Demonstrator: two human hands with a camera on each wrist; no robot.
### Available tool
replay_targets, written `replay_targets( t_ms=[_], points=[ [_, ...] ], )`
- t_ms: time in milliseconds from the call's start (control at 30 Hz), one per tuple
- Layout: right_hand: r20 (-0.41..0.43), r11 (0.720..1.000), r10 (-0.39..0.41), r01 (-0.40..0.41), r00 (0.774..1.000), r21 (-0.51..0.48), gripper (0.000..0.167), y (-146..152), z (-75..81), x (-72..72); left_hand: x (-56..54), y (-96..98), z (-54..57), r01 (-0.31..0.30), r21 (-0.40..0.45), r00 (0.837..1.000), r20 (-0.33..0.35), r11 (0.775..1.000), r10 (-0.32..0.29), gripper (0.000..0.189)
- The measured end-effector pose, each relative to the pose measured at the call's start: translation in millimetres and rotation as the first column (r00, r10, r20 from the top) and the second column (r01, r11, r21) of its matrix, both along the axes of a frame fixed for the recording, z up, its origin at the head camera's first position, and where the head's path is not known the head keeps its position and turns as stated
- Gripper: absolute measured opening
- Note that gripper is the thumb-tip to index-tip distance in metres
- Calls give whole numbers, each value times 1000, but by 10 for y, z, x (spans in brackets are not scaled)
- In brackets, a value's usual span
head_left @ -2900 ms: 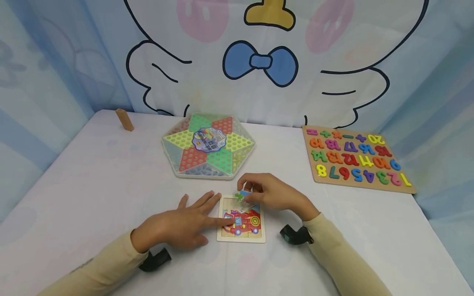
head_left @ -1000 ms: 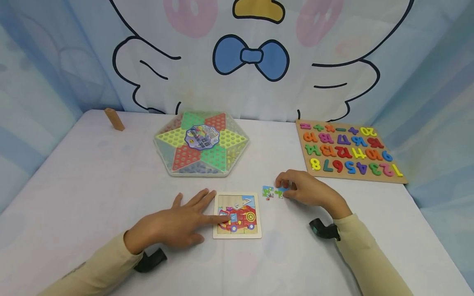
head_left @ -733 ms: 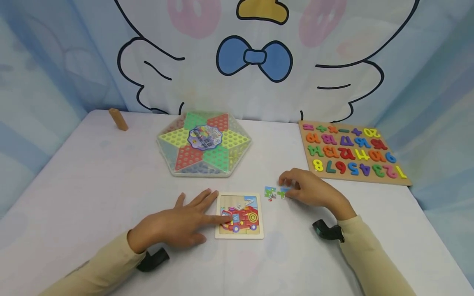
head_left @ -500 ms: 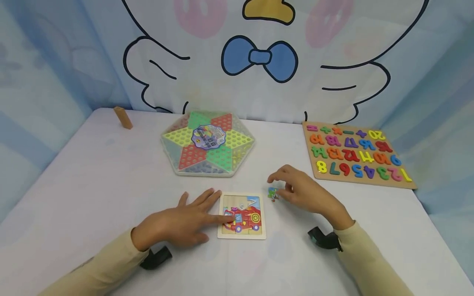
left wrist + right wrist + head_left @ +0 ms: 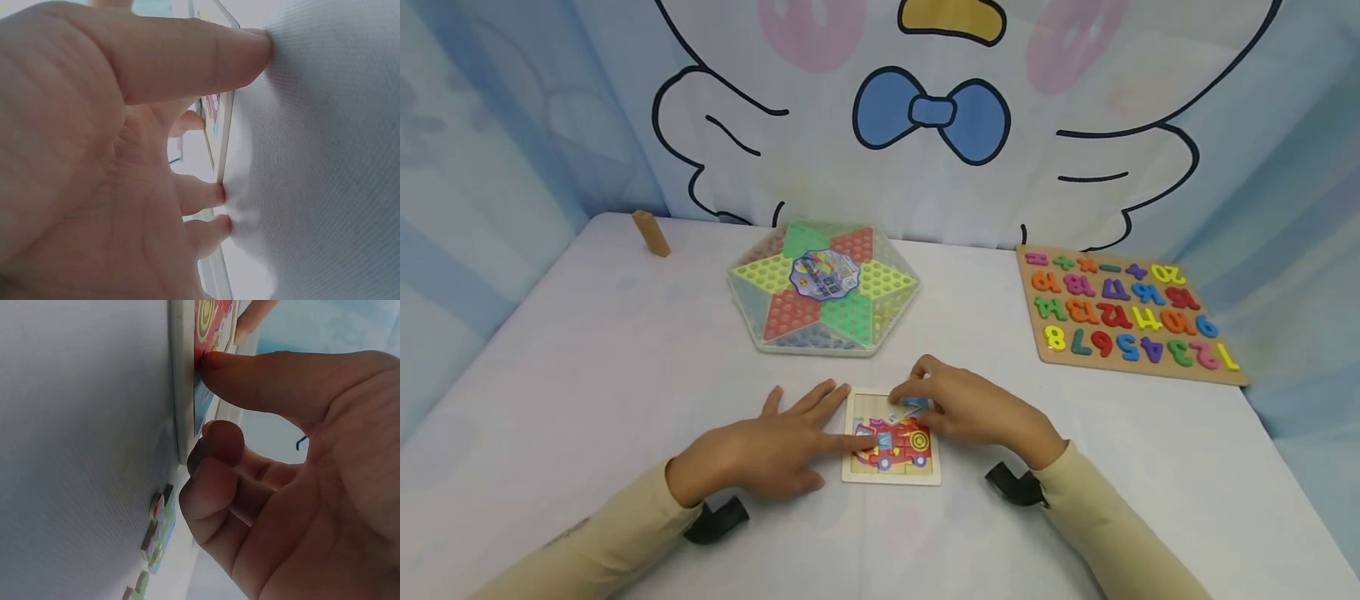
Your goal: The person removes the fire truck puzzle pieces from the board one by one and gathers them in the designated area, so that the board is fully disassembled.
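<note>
A small square jigsaw puzzle [image 5: 891,478] with a red vehicle picture lies in a light wooden frame on the white tabletop. My left hand [image 5: 760,450] spreads beside it, its index fingertip resting on the picture and its thumb on the cloth in the left wrist view. Over the frame's upper right corner, my right hand [image 5: 977,408] has thumb and index finger at a blue puzzle piece [image 5: 916,402] that lies in the frame. In the right wrist view the thumb touches this piece, and the other fingers are curled. Bare wood shows at the frame's upper left.
Loose puzzle pieces [image 5: 161,531] lie on the cloth beside the frame, hidden by my right hand in the head view. Behind stand a hexagonal Chinese checkers box [image 5: 823,287], a number board [image 5: 1131,317] at right and a wooden block [image 5: 651,233] at far left.
My right hand first carried a piece from the frame to the table at right, let go of it beside another, then came back to the frame's upper right corner. The left hand stayed.
</note>
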State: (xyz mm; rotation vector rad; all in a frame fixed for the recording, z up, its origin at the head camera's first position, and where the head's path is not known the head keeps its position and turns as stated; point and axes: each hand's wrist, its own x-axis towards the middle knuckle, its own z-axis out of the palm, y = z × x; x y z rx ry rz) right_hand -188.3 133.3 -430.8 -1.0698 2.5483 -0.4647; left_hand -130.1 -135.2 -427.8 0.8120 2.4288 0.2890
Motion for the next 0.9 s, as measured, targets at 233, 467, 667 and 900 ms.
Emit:
replay_targets(
  t_ms=[233,467,667,900],
  points=[
    [-15,1000,0,0,1000,13,29,33,-7,-7,1,-1,-2,1,-2,1000,2,1000,-1,70],
    [-17,1000,-8,8,1000,24,28,32,0,-18,7,2,9,-10,-6,1000,10,1000,10,70],
    [-20,1000,-22,22,1000,14,27,8,7,-13,6,3,1,-13,-4,1000,8,1000,13,71],
    [-20,999,-52,52,998,-16,29,-2,-16,-13,3,10,-8,-11,-3,1000,8,1000,11,70]
  ],
)
